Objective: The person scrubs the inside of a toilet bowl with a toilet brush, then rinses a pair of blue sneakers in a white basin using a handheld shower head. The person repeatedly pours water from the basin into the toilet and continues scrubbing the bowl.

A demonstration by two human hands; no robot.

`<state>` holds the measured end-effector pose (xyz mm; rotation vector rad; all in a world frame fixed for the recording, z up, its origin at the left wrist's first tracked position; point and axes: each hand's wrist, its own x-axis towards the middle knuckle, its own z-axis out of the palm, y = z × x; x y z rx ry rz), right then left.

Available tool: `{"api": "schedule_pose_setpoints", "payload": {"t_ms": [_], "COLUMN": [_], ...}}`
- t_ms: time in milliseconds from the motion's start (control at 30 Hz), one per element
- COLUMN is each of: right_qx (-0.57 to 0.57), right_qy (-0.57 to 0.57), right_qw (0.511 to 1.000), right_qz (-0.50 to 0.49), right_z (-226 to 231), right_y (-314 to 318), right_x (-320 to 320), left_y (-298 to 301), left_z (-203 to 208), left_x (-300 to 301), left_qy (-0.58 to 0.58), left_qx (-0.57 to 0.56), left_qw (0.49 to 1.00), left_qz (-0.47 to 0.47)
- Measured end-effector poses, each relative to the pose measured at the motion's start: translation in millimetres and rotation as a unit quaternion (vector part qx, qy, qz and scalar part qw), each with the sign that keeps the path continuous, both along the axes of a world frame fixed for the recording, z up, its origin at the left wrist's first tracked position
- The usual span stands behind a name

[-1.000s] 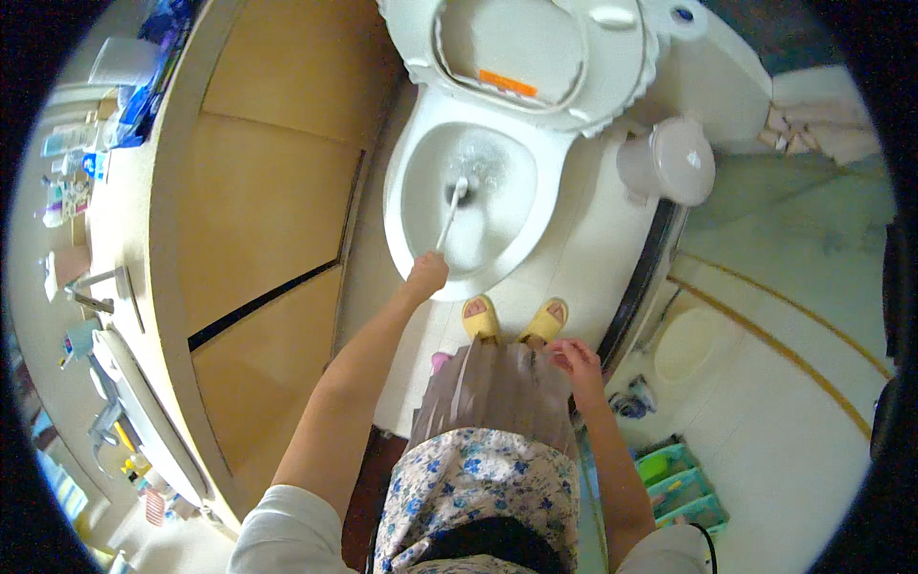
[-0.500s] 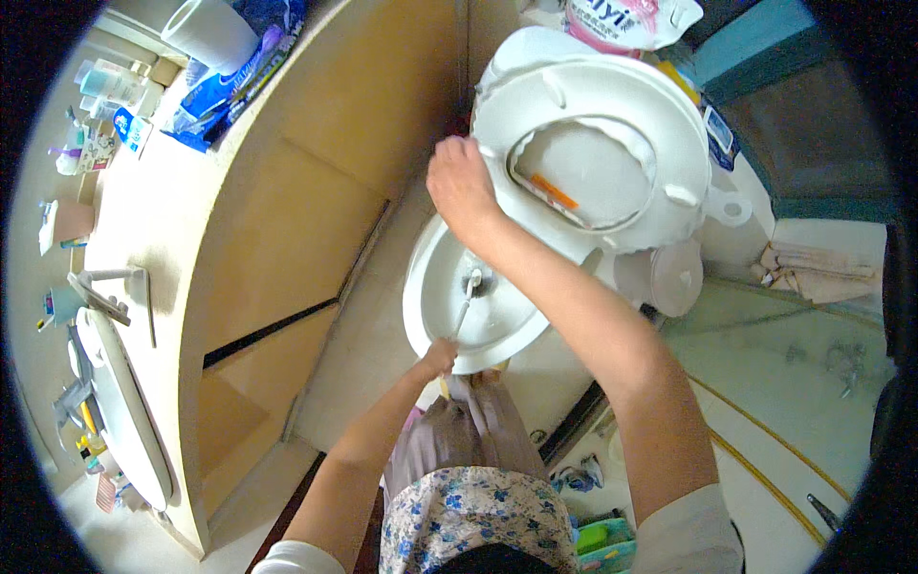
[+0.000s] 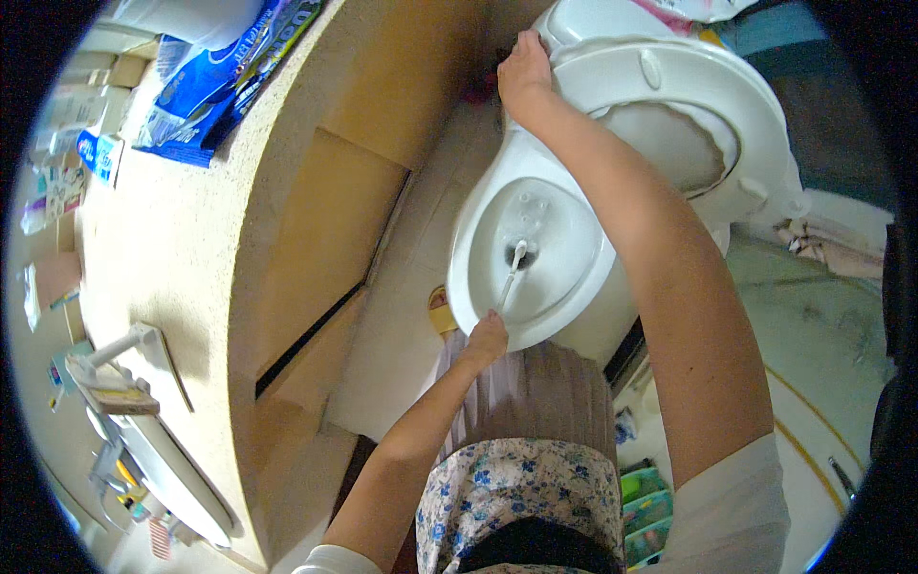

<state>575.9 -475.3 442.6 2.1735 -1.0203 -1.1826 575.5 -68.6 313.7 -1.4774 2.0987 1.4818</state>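
Observation:
My left hand (image 3: 490,337), at the front rim of a white toilet bowl (image 3: 461,277), is closed around the thin handle of a toilet brush (image 3: 510,284). The brush's pale head rests down at the dark drain opening. Reaching up across the bowl, my right hand (image 3: 525,75) sits against the left side of the toilet tank (image 3: 583,21). Its fingers are curled, and what they grip or press is hidden. The toilet seat (image 3: 755,96), with a pale soft cover, stands raised beside my right forearm.
A counter (image 3: 182,249) runs along the left, with blue packets (image 3: 191,105) and a faucet (image 3: 120,368) on it. A yellow slipper (image 3: 442,311) shows left of the bowl. At the lower right stands a green rack (image 3: 645,507); a tub edge (image 3: 813,450) lies beyond.
The view has shifted, so the toilet and both hands appear farther right and higher. The left hand keeps the brush in the bowl; the right hand stays by the tank's side.

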Motion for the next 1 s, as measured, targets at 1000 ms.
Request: {"api": "schedule_pose_setpoints", "payload": {"t_ms": [1000], "right_qx": [0.162], "right_qy": [-0.653], "right_qw": [0.684], "right_qz": [-0.284], "right_z": [66.0], "right_y": [301.3], "right_x": [-118.9], "left_y": [-33.2], "left_z": [54.5], "left_x": [33.7], "left_qy": [-0.124], "left_qx": [0.011], "left_qw": [0.991], "left_qz": [-0.053]}}
